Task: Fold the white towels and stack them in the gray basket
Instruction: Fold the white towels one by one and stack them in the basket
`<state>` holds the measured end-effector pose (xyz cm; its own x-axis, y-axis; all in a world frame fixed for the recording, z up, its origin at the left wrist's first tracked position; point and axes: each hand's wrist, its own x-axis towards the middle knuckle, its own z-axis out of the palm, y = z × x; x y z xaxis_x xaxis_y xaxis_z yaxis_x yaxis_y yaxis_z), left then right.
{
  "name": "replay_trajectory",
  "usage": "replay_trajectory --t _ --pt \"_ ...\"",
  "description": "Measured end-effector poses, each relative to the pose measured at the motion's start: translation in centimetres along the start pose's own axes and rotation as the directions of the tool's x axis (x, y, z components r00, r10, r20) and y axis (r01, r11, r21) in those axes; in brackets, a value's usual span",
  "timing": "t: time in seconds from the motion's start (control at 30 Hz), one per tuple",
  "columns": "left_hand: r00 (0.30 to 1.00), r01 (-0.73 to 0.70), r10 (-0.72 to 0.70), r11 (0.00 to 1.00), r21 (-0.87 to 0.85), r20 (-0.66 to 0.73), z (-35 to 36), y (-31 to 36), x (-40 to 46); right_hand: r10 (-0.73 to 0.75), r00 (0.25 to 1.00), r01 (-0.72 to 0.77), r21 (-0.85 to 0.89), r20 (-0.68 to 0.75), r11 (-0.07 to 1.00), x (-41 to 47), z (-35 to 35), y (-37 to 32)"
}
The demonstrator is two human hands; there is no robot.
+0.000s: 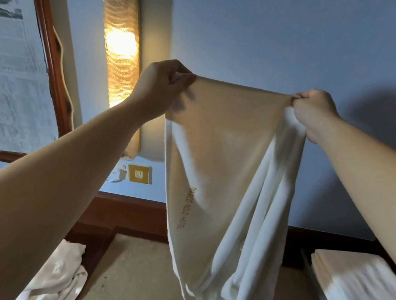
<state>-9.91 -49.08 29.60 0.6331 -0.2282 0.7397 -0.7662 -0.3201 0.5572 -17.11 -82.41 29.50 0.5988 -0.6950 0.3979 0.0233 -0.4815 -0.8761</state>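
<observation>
White towel [227,165] hangs stretched between left hand [159,86] and right hand [313,111].

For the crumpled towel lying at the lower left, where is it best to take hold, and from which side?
Probably from above, pinching its upper end. The crumpled towel lies bunched, with no corner showing, so any hem must be found after lifting it.

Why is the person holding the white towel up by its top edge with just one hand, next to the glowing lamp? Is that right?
Not quite. The head view shows both hands holding it: the left hand pinches one top corner of the white towel and the right hand grips the other. The glowing lamp is indeed beside it.
</observation>
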Motion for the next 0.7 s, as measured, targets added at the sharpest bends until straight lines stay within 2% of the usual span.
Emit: replay_trajectory --t 0.1,0.2,0.27,0.33,0.43,0.6,0.7 --pt "1.000 -0.003 0.003 1.000 0.000 -0.008 0.1 0.7 -0.1 0.002 1.000 -0.002 -0.009 0.017 1.000 -0.1 -0.1 0.3" --pt "0.993 0.107 -0.101 0.987 -0.124 0.053 1.0 1.8 -0.8 0.005 0.998 -0.003 -0.033 0.068 0.999 -0.9 0.2 0.9" --pt "0.977 0.177 -0.149 0.966 -0.187 0.155 1.9 2.4 -1.9 -0.012 0.985 0.022 -0.053 0.171 0.998 -2.1 0.6 1.9" --pt "0.964 0.166 -0.135 0.979 -0.121 0.230 3.6 2.4 -3.3 0.007 0.954 0.022 -0.095 0.300 0.995 -3.9 1.0 3.1" --pt "0.950 0.177 -0.153 0.982 -0.066 0.271 6.1 2.1 -5.9 0.057 0.906 0.033 -0.202 0.420 0.979 -7.1 1.2 5.2" --pt "0.822 0.403 -0.236 0.885 -0.235 0.519 7.6 0.7 -10.9 0.152 0.809 0.007 -0.267 0.568 0.964 -11.5 1.2 10.5" --pt "0.779 0.486 -0.265 0.827 -0.281 0.568 8.6 -0.9 -13.3 0.229 0.778 -0.050 -0.305 0.585 0.951 -13.0 1.5 14.2"
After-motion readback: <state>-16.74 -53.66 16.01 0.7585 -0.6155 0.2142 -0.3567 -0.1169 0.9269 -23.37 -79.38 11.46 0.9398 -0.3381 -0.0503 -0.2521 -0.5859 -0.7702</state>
